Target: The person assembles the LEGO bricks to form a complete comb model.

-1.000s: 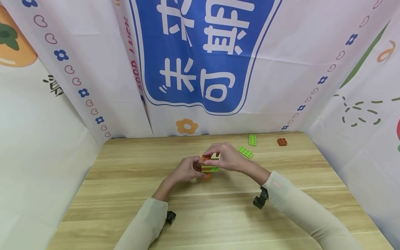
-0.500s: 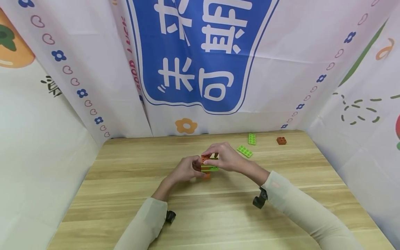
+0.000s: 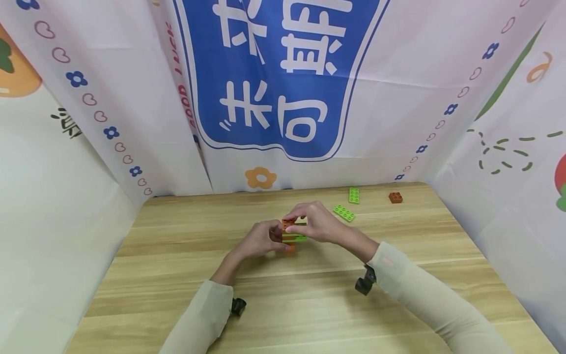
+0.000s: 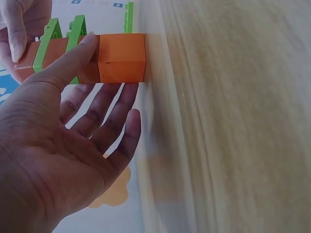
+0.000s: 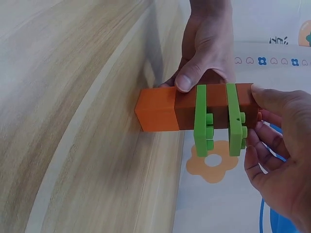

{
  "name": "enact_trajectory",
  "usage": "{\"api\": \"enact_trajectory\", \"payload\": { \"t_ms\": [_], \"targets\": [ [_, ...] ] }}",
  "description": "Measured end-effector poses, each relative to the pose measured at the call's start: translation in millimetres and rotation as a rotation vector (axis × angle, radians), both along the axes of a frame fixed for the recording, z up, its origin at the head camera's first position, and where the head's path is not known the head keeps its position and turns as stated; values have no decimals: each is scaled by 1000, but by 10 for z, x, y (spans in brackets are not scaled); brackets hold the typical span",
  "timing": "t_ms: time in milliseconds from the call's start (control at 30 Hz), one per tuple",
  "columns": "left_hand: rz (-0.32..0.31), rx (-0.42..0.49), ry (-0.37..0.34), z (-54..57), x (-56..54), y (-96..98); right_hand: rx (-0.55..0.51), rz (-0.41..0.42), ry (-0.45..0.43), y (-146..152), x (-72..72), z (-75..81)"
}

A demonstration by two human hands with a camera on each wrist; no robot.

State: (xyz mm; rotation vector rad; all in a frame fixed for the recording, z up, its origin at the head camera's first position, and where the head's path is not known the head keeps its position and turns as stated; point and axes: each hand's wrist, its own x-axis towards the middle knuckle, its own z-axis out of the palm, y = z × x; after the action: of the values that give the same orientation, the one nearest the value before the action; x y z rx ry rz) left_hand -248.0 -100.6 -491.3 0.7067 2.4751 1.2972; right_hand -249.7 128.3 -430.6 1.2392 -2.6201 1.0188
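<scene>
A tower of toy building bricks stands upright on the table, with an orange brick at its base. Above it, brown bricks alternate with two thin green plates that jut out to one side with studs showing. My left hand grips the tower low down, the thumb on the lower brown brick and the fingers behind it. At the tower's top, my right hand pinches the uppermost brown brick between thumb and fingers.
Two loose green bricks lie right of the tower toward the back of the wooden table. Farther right sits a brown brick. A printed white cloth hangs along the back and both sides.
Both hands keep their hold on the tower, and its bricks look the same. The whole head view has shifted slightly.
</scene>
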Motion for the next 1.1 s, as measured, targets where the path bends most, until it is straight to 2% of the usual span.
{"api": "enact_trajectory", "payload": {
  "t_ms": [500, 700, 900, 1100],
  "targets": [
    [-11, 63, 9, 2, -1, -40, -21, -9, -3, -18, 1, -11],
    [13, 51, 18, 20, 3, -49, -25, -30, -8, -40, 1, -26],
    [11, 36, 17, 52, 27, -35, -52, -40, -43, -27, 5, -36],
    [19, 36, 19, 25, 23, -22, -75, -37, -56, 0, 0, -57]
  ]
}}
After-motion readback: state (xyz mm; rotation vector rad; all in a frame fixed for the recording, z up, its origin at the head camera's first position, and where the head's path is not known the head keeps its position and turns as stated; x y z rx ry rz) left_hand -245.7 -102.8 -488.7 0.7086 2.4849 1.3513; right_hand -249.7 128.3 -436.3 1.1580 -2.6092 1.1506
